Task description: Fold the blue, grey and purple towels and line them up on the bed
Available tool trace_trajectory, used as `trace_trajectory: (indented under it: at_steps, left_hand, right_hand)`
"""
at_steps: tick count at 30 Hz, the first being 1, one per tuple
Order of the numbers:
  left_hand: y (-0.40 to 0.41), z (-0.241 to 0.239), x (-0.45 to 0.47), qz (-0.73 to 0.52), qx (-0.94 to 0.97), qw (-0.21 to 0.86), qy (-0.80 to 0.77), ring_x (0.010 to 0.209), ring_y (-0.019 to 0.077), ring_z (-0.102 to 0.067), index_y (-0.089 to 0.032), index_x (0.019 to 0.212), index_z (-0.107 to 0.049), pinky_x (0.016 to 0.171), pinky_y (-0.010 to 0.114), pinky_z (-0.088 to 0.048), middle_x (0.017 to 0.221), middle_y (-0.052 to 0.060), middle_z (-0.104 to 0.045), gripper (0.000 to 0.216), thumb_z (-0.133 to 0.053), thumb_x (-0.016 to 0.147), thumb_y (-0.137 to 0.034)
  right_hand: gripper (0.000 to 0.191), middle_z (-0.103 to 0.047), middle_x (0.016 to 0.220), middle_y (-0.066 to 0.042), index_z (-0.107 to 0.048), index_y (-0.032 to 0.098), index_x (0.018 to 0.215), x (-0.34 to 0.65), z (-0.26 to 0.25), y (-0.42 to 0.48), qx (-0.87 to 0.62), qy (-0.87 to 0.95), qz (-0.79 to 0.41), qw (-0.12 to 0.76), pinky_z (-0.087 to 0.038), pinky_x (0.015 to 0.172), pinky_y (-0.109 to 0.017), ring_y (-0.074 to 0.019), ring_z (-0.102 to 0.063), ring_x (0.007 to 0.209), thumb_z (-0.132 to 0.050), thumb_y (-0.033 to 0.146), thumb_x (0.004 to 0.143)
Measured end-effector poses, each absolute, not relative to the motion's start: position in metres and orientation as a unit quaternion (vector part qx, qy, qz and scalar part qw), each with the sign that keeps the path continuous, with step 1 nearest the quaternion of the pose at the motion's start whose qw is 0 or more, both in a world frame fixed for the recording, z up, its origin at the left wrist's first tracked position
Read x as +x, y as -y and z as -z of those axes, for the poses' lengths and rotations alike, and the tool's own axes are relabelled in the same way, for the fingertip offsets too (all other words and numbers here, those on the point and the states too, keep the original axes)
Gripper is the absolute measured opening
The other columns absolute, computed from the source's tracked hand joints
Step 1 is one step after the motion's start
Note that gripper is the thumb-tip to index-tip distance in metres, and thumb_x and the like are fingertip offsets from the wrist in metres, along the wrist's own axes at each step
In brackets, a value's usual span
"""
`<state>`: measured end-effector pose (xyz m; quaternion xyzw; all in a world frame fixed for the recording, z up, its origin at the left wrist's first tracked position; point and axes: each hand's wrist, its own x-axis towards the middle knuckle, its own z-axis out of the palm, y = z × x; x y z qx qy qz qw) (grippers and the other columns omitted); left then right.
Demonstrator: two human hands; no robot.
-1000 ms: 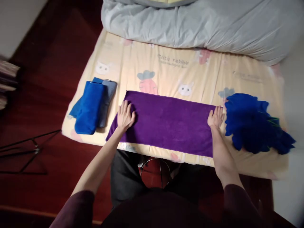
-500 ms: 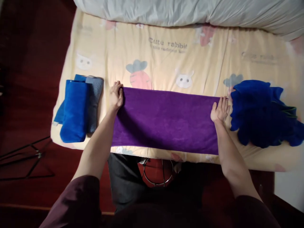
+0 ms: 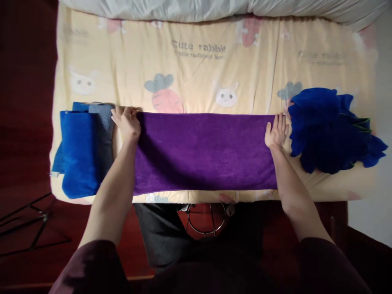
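Note:
A purple towel (image 3: 205,153) lies spread flat in a long strip across the bed. At its far left corner is my left hand (image 3: 127,122), fingers spread and pointing partly over the gap beside the folded cloths. My right hand (image 3: 276,130) rests flat on the towel's right end near the far corner, its fingers stretched out. Left of my left hand sit a folded blue towel (image 3: 79,151) and a grey cloth (image 3: 105,132), partly stacked. A crumpled dark blue cloth heap (image 3: 330,130) lies just beyond my right hand.
The bed sheet (image 3: 196,85) is yellow with rabbit and carrot prints. A white quilt (image 3: 159,9) runs along the far side. Below the near edge are a round metal frame (image 3: 206,220) and, at the left, a black stand (image 3: 39,226) on the dark red floor.
My left hand has shifted left at the towel's far left corner, its fingers more spread. My right hand stays on the right end. The whole view has turned and shifted slightly.

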<state>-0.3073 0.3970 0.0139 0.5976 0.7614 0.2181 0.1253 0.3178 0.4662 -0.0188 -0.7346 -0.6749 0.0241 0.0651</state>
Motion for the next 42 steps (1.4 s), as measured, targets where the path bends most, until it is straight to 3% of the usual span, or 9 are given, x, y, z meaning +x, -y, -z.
trace_trajectory:
  at_steps: [4,8,16,21,24,28,37,40,42]
  left_hand:
    - [-0.365,-0.025,-0.271,-0.227,0.616,0.076,-0.75,0.159,0.0321,-0.021,-0.007,0.153,-0.049,0.13,0.06,-0.013,0.17,0.016,-0.033,0.057,-0.051,0.108,-0.042]
    - [-0.348,-0.009,-0.27,-0.196,0.641,0.14,-0.729,0.164,0.0292,-0.01,-0.003,0.163,-0.032,0.133,0.057,-0.004,0.175,0.019,-0.021,0.067,-0.044,0.11,-0.041]
    - [-0.358,-0.004,-0.28,-0.2,0.618,0.157,-0.744,0.165,0.0283,0.0,0.0,0.165,-0.023,0.133,0.058,0.007,0.177,0.017,-0.012,0.078,-0.041,0.108,-0.05]
    - [-0.277,-0.031,-0.256,-0.185,0.662,0.145,-0.711,0.166,0.0279,0.0,-0.005,0.167,-0.026,0.136,0.053,0.001,0.178,0.013,-0.008,0.077,-0.035,0.106,-0.052]
    - [-0.183,-0.035,-0.24,-0.154,0.668,0.151,-0.712,0.165,0.0292,-0.008,-0.009,0.166,-0.033,0.136,0.054,-0.007,0.176,0.016,-0.018,0.07,-0.033,0.106,-0.046]
    - [-0.08,-0.029,-0.226,-0.161,0.596,0.15,-0.772,0.164,0.0354,-0.012,-0.012,0.169,-0.025,0.132,0.064,-0.012,0.174,0.02,-0.021,0.074,-0.03,0.103,-0.045]
    - [-0.017,-0.039,-0.223,-0.212,0.479,0.172,-0.834,0.163,0.0425,-0.007,-0.008,0.168,-0.026,0.131,0.061,-0.018,0.174,0.026,-0.018,0.086,-0.036,0.094,-0.052]
    - [-0.007,-0.045,-0.184,-0.301,0.435,0.269,-0.805,0.163,0.0446,-0.01,-0.016,0.162,-0.039,0.129,0.064,-0.022,0.172,0.025,-0.024,0.077,-0.041,0.093,-0.052]
    - [-0.003,-0.043,-0.14,-0.337,0.415,0.382,-0.754,0.157,0.0453,-0.031,-0.02,0.152,-0.051,0.128,0.061,-0.027,0.162,0.027,-0.041,0.066,-0.046,0.094,-0.05]
  right_hand:
    - [0.061,-0.027,0.173,-0.018,-0.028,0.009,0.167,0.313,0.012,-0.465,-0.733,0.677,-0.028,0.056,-0.019,0.13,-0.058,-0.0248,-0.019,0.163,-0.024,0.034,0.111]
    - [0.061,-0.021,0.175,-0.019,-0.024,0.006,0.168,0.313,0.013,-0.463,-0.735,0.677,-0.024,0.037,-0.014,0.13,-0.053,-0.0227,-0.013,0.164,-0.021,0.034,0.113]
    - [0.063,-0.012,0.178,-0.007,-0.017,0.013,0.169,0.307,-0.005,-0.464,-0.736,0.663,-0.111,0.083,-0.003,0.132,-0.058,-0.022,-0.005,0.165,-0.031,0.036,0.112]
    - [0.065,-0.022,0.176,-0.002,-0.014,0.023,0.172,0.291,-0.041,-0.376,-0.703,0.688,-0.118,0.138,-0.002,0.134,-0.06,-0.0246,-0.001,0.166,-0.026,0.04,0.111]
    - [0.067,-0.015,0.178,-0.006,-0.018,0.016,0.172,0.304,-0.044,-0.285,-0.653,0.74,-0.121,0.103,-0.007,0.136,-0.054,-0.0261,-0.007,0.166,-0.024,0.042,0.11]
    - [0.066,-0.021,0.176,-0.009,-0.027,0.018,0.169,0.341,-0.035,-0.205,-0.674,0.726,-0.127,0.045,-0.011,0.136,-0.051,-0.0262,-0.016,0.165,-0.031,0.041,0.108]
    - [0.064,-0.033,0.171,-0.017,-0.041,0.011,0.162,0.37,-0.045,-0.164,-0.712,0.688,-0.122,0.065,-0.013,0.133,-0.058,-0.0314,-0.023,0.163,-0.035,0.035,0.102]
    - [0.063,-0.04,0.168,-0.016,-0.046,0.013,0.159,0.363,-0.057,-0.148,-0.718,0.68,-0.113,0.096,-0.015,0.133,-0.06,-0.0339,-0.025,0.162,-0.037,0.029,0.099]
    - [0.06,-0.045,0.166,-0.009,-0.053,0.022,0.156,0.353,-0.066,-0.144,-0.706,0.688,-0.115,0.122,-0.021,0.133,-0.057,-0.0336,-0.029,0.16,-0.038,0.027,0.097]
